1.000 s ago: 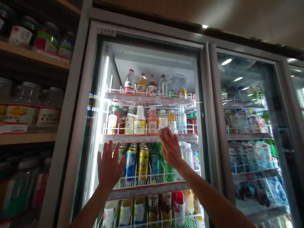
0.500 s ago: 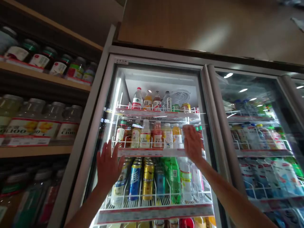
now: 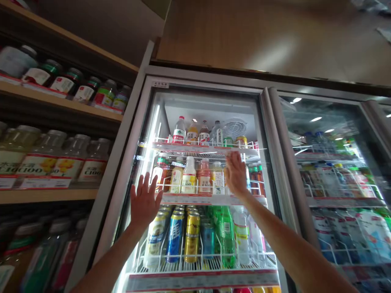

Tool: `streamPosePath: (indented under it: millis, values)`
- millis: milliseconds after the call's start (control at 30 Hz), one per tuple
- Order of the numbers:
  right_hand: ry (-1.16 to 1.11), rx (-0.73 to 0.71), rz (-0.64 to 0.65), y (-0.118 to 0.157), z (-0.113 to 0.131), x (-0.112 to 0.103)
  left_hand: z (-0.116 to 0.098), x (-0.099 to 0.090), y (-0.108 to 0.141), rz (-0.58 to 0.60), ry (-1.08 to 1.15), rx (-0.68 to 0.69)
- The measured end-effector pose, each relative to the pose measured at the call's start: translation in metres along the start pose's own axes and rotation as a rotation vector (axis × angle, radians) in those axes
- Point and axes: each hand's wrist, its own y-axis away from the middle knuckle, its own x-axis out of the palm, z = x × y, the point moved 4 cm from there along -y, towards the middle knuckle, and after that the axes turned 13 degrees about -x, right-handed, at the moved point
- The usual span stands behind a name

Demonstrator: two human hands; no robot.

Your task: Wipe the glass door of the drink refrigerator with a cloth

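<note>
Laying the right hand [image 3: 236, 173] flat on the grey-framed clear glass door [image 3: 210, 99], mid-frame, should serve best; left hand [image 3: 145, 204] spread, right grip too blurred to tell

Both arms are raised, the forearms bare and well apart. The left forearm [image 3: 111, 254] slants up and to the right from the bottom edge, ending in the left hand [image 3: 144, 203], upright with its back toward the camera, its fingers spread and its thumb out to the right. The right forearm [image 3: 284, 236] slants up and to the left. The right hand [image 3: 236, 175] stands higher than the left, tipped leftward, its fingers extended and closer together. Blur softens it, so its thumb is hard to make out.
</note>
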Motion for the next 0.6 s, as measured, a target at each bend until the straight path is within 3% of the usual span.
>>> streamPosePath:
  millis: [67,133,167,267,300,333,433,467,500,533,600]
  values:
    - [-0.098,-0.303,0.144,-0.004,0.030,0.008,0.000,0.001,-0.001,0.018,0.003,-0.009]
    - [-0.135,-0.418,0.207,-0.010,0.041,0.012,0.000,0.002,-0.001,0.037,-0.003,-0.012]
    - [-0.122,-0.352,0.190,-0.015,0.038,0.012,0.000,0.003,-0.001,0.043,-0.009,-0.011]
    - [-0.052,0.042,0.055,-0.030,0.021,0.012,0.000,0.002,0.000,0.044,-0.029,-0.014]
    - [-0.056,0.073,0.038,-0.032,0.024,0.013,0.000,0.001,0.000,0.044,-0.035,-0.015]
    - [-0.081,0.012,0.050,-0.032,0.034,0.015,0.000,0.000,-0.001,0.050,-0.041,-0.017]
    - [-0.202,-0.444,0.180,-0.027,0.078,0.019,0.003,-0.005,-0.004,0.099,-0.058,0.008]
    - [-0.222,-0.527,0.211,-0.027,0.086,0.019,0.006,-0.007,-0.005,0.113,-0.065,0.015]
    - [-0.221,-0.519,0.221,-0.031,0.087,0.020,0.009,-0.010,-0.007,0.118,-0.074,0.014]
    - [-0.201,-0.423,0.211,-0.037,0.082,0.020,0.013,-0.012,-0.008,0.116,-0.085,0.004]
    - [-0.147,-0.132,0.159,-0.051,0.068,0.021,0.022,-0.018,-0.010,0.100,-0.109,-0.025]
